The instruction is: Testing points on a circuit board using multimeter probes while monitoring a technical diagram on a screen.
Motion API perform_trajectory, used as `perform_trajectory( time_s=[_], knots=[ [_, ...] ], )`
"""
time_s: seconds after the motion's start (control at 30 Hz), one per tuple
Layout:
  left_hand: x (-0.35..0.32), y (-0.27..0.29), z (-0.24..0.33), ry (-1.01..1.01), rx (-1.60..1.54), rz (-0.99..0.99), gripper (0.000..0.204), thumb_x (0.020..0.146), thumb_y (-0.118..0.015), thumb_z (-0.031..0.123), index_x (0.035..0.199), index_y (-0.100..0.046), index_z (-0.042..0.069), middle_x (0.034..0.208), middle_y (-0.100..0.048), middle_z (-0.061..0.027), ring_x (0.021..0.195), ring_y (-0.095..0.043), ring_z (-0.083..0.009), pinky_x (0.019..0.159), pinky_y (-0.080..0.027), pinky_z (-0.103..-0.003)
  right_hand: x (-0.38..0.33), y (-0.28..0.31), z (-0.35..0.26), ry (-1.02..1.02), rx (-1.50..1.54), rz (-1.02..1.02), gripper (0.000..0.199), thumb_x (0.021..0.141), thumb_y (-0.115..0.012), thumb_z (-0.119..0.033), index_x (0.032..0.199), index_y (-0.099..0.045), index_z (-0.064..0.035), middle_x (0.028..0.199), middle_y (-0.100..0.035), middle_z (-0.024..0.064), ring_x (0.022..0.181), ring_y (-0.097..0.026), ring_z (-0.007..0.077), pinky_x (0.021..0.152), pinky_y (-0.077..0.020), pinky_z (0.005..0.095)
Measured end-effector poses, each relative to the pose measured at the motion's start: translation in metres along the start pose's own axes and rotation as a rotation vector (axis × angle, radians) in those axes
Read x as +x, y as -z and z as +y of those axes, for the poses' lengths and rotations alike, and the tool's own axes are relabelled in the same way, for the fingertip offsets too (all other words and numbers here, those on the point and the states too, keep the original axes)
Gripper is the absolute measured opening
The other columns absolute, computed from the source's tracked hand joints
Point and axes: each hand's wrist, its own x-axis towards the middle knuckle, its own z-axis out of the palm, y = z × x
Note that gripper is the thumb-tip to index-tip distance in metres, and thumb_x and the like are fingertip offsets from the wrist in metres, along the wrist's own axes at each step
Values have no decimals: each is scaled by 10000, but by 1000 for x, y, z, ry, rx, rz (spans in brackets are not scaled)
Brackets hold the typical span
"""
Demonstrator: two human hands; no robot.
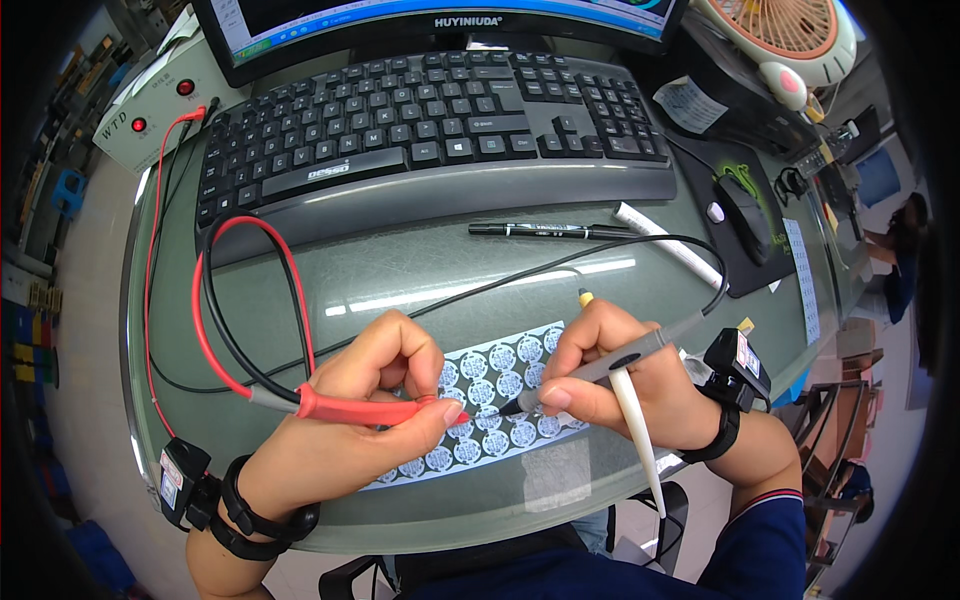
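Observation:
A red test probe (365, 409) is pinched in my left hand (370, 400), its tip pointing right over the panel. My right hand (625, 390) grips a grey test probe (630, 352) with a black end. The two tips come close together above the panel; whether they touch I cannot tell. A white tapered stick (640, 440) also passes between my right fingers, hanging toward the table edge. Under both hands lies a white panel of round circuit boards (503, 357), partly covered by them. A small yellow-tipped piece (585, 298) shows behind my right fingers.
Red and black cables (205, 300) loop at left from a grey box (150, 125) with red buttons. A keyboard (430, 140), monitor (450, 25), black marker (545, 230), white pen (670, 245), mouse (745, 215) and small fan (780, 30) stand beyond my hands.

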Motion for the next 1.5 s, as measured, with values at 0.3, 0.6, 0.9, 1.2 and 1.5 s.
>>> perform_trajectory(
  time_s=[0.3,0.6,0.9,1.2,1.5],
  knots=[
    [3,0,3,-99,211,-74,273,872,-615,61,1130,-545,5,1033,-580,-53,770,-536,-71,670,-465,-221,9,-10,-21,43,88,-189,449,970,-562,-252,1336,-440,-21,920,-659,114,883,-670,219,774,-522,321],
    [0,0,2,-17,115,-55,180,879,-652,60,1016,-537,36,991,-545,-33,841,-548,-66,707,-452,-223,1,5,-5,147,-106,-297,192,899,-647,-164,1016,-652,-12,752,-615,69,677,-589,130,600,-455,258],
    [0,2,0,-16,93,-75,189,880,-658,64,1018,-531,38,987,-538,-29,857,-536,-67,727,-449,-226,-1,-2,-1,43,-175,-175,170,849,-718,-163,825,-589,-55,661,-604,-13,571,-534,32,507,-397,200],
    [0,2,1,-9,109,-80,196,878,-660,64,1022,-528,39,989,-539,-32,854,-531,-71,732,-446,-231,0,1,-4,22,-241,-233,160,831,-748,-139,860,-614,-56,813,-705,34,664,-653,69,583,-494,203],
    [0,1,1,-16,105,-74,195,875,-659,60,1020,-530,39,994,-541,-34,853,-522,-71,734,-445,-231,0,0,-2,40,-245,-237,154,834,-745,-133,868,-620,-49,829,-708,42,678,-665,90,599,-511,214]
  ],
)
